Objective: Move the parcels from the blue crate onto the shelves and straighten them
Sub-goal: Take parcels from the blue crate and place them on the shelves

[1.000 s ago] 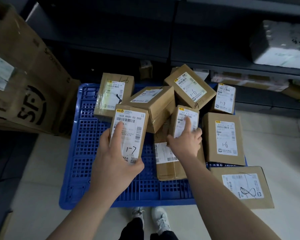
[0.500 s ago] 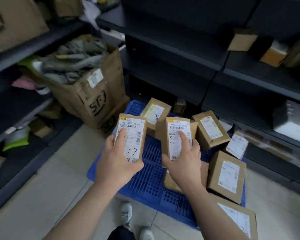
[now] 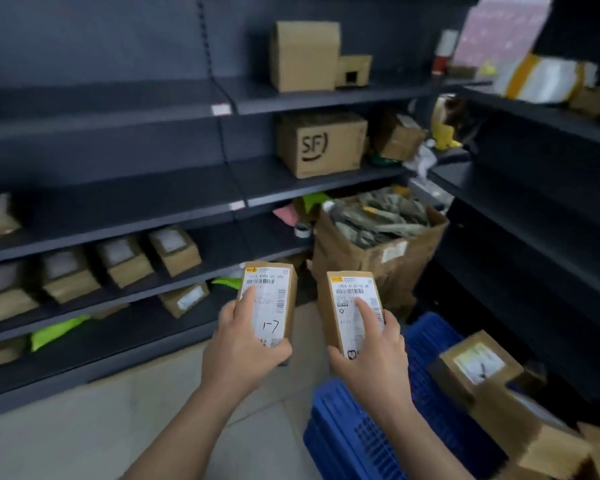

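My left hand (image 3: 241,344) grips a small brown parcel (image 3: 274,289) whose white label is marked "1-7". My right hand (image 3: 371,355) grips a second small brown parcel (image 3: 347,299) with a white label, forefinger laid along it. Both parcels are held upright in the air, side by side, in front of the dark shelves (image 3: 160,282). The blue crate (image 3: 347,434) lies on the floor at lower right, with more brown parcels (image 3: 478,365) on its right side. A row of small labelled boxes (image 3: 118,261) stands on a low left shelf.
A large open cardboard box (image 3: 378,251) full of crumpled wrapping stands on the floor in the corner. An SF carton (image 3: 321,143) and other boxes (image 3: 303,55) occupy higher shelves. A second dark shelf unit (image 3: 534,209) runs along the right. Pale floor (image 3: 84,438) lies below left.
The view has swung up and left from the crate toward the left shelves. Both hands have lifted their parcels away from the crate and carry them toward the shelves.
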Motion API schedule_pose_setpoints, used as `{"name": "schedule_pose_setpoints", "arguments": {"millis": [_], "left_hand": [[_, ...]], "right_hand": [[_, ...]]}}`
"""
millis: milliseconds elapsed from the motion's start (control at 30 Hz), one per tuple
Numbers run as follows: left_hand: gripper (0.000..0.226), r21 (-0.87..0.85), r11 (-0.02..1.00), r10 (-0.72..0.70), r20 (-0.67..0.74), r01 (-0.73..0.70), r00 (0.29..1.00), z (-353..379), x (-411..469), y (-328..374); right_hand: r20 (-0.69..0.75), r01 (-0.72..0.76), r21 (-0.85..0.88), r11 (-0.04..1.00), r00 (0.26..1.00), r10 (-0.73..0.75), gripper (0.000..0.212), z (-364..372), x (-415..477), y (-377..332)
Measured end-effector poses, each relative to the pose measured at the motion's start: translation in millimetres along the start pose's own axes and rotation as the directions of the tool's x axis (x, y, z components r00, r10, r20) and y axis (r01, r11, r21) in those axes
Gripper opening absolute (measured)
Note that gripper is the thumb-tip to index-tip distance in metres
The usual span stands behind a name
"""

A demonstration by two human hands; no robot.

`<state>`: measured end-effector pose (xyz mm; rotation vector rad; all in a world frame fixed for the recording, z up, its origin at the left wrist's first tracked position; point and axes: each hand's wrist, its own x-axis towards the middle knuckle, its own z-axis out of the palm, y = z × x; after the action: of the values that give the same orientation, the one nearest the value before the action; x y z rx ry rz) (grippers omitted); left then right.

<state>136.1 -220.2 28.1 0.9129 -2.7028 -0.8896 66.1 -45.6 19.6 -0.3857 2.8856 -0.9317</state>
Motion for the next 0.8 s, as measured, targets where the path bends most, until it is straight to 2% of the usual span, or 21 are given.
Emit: {"name": "schedule_pose_setpoints", "arguments": {"millis": [233,433,800], "left_hand": [[0.101,-0.025,0.988,-0.157,-0.155,0.155,0.975,-98.6,60.8,-101.5],[0.100,-0.016,0.979,-0.204,-0.221,0.205,0.954,-178.3,110.1,-186.1],[0.100,-0.039,0.919,-0.390,-0.242,0.392,0.888,-236.0,195.7,-309.3]], "right_hand": [[0.078,0.173,0.026,0.984,0.981,-0.175,0.089,80.7,49.7,-143.9],[0.128,0.248,0.066,0.967,0.959,-0.254,0.090,158.5,74.2,-258.4],[0.236,0.332,0.103,0.938,0.908,-0.347,0.086,264.4,130.0,-381.0]]}}
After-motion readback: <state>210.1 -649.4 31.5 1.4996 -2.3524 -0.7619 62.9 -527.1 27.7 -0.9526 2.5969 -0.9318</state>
